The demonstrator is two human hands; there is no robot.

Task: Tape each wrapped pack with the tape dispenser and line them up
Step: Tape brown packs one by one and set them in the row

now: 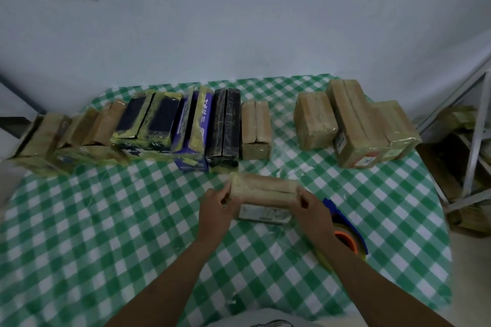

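1. Lying nearest, behind the right hand's fingers (303,200) and partly hidden under that forearm, the tape dispenser (348,236) sits on the checked desk (106,233) with nobody holding it.
2. The left hand (216,210) and right hand (312,207) each curl round one short end of the wrapped pack (263,188), thumbs and fingers closed on it.
3. The pack spans the gap between the two sets of fingers, long side across and a labelled face turned toward the person. I cannot tell whether it rests on the desk or is just off it.
4. It looks like a stiff, boxy bundle under glossy film, so it is probably light but slippery. Gripping it by the ends seems right, since that leaves the long faces free for tape, and squeezing the corners gives better purchase than the slick flats.
5. Beyond the left fingers, a row of taped packs (159,125) stands side by side, ending at a small brown one just past the held pack.
6. Beyond the right fingers, apart from that row, three brown packs (353,125) stand bunched together, probably still waiting for tape.
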